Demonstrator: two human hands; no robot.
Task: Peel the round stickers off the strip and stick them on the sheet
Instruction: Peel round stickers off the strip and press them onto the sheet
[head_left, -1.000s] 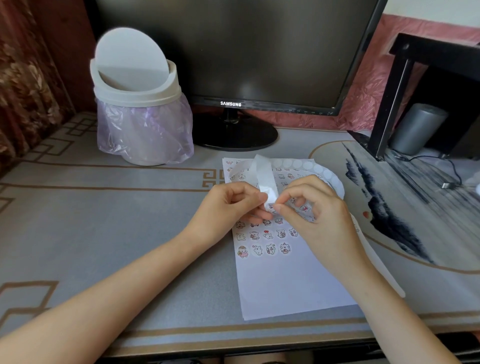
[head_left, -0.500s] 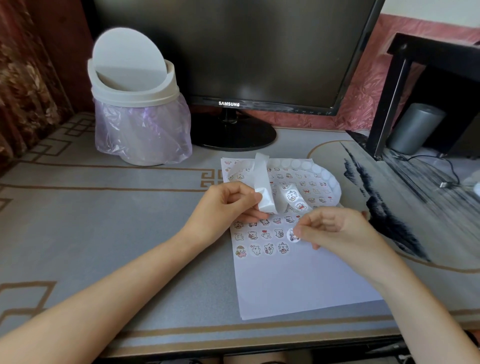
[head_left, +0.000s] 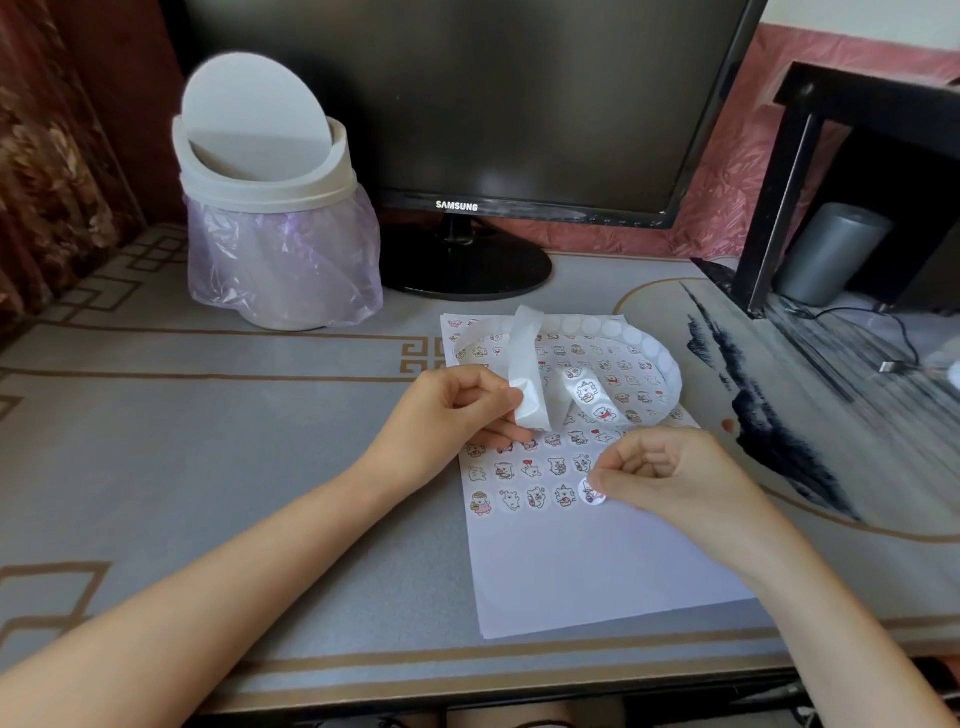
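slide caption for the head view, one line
Right hand sets a round sticker onto the sheet while left hand holds the strip.

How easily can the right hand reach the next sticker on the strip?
Probably yes, once freed: the right hand pinches a round sticker at the sheet; the next sticker, on the strip the left hand holds, lies just beyond, nothing between.

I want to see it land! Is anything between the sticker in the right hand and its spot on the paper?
Nothing visible is. The right hand pinches the round sticker at the end of the bottom row on the sheet; the strip, held by the left hand, curls farther back.
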